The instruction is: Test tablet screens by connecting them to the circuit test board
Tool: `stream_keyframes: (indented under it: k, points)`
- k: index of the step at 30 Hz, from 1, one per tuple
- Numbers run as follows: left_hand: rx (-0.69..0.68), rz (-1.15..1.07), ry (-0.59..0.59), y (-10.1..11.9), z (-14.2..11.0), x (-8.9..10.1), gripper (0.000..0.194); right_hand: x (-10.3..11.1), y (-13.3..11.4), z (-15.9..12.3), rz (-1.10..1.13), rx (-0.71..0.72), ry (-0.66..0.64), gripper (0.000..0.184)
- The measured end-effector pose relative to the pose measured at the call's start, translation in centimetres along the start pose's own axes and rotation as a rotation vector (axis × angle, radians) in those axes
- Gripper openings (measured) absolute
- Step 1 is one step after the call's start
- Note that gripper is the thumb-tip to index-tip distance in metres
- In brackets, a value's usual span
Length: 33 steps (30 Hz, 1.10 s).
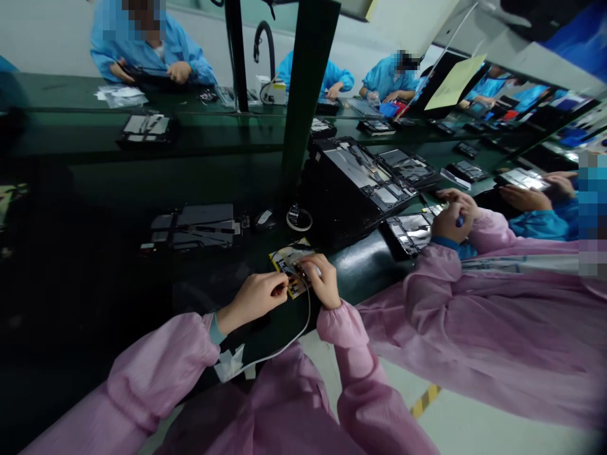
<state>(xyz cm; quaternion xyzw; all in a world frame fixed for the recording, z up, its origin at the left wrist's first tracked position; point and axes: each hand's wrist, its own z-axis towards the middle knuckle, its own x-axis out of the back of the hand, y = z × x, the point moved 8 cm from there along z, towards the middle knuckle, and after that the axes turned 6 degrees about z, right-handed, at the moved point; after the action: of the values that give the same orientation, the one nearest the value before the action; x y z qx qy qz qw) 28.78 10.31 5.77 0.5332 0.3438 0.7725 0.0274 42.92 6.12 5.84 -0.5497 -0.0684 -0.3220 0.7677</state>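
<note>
A small, flat electronic panel with yellow edges (283, 258) lies on the dark green bench between my hands. My left hand (253, 298) is closed, its fingertips pinched together at the panel's lower left edge; what they grip is hidden. Over the panel's right side, my right hand (326, 279) has its fingers bent and closed around the end of a white cable (309, 309). The cable curves down from the fingers to the front edge of the bench, where pale tape (231, 363) sits. Fine detail under the fingertips is too small to make out.
Beyond my left hand lies an opened tablet-like unit (206, 226), beside a computer mouse (265, 218) and a tape roll (299, 218). A tall stack of units (365, 174) stands right of a green post (308, 88). A pink-sleeved co-worker (493, 297) works close by on the right.
</note>
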Motion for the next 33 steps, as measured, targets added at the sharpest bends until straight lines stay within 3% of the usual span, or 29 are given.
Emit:
stream_keyframes:
  k: [6, 10, 15, 18, 20, 23, 26, 30, 33]
  points:
    - [0.016, -0.058, 0.059, 0.1, 0.1, 0.7, 0.012, -1.9, 2.8, 2.0, -0.364, 0.06, -0.155, 0.023]
    - [0.036, -0.152, 0.089, 0.2, 0.0, 1.4, 0.013, -2.6, 3.1, 1.9, -0.456, 0.098, -0.165, 0.026]
    - [-0.048, -0.19, 0.161, 1.6, -0.1, 2.4, 0.029, -2.5, 2.9, 1.9, -0.472, 0.094, -0.163, 0.026]
    - [-0.056, -0.274, 0.187, 2.4, -0.2, 4.3, 0.028, -2.6, 2.6, 1.9, -0.499, 0.096, -0.172, 0.027]
    - [-0.019, -0.352, 0.204, 2.6, -1.1, 6.7, 0.028, -2.7, 2.4, 2.0, -0.528, 0.108, -0.17, 0.027]
    - [0.128, -0.383, 0.264, 1.2, -5.0, 11.2, 0.027, -2.6, 2.6, 2.1, -0.506, 0.121, -0.152, 0.029]
    - [0.349, -0.403, 0.348, -2.3, -11.8, 13.7, 0.026, -1.2, 3.2, 2.3, -0.341, 0.096, -0.054, 0.035]
    - [0.669, -0.285, 0.52, -7.5, -21.7, 12.9, 0.036, 2.6, 3.0, 1.3, -0.191, -0.015, 0.26, 0.036]
    - [0.877, -0.211, 0.588, -10.1, -26.0, 10.5, 0.05, 2.8, -1.6, -1.2, -0.228, 0.057, 0.368, 0.031]
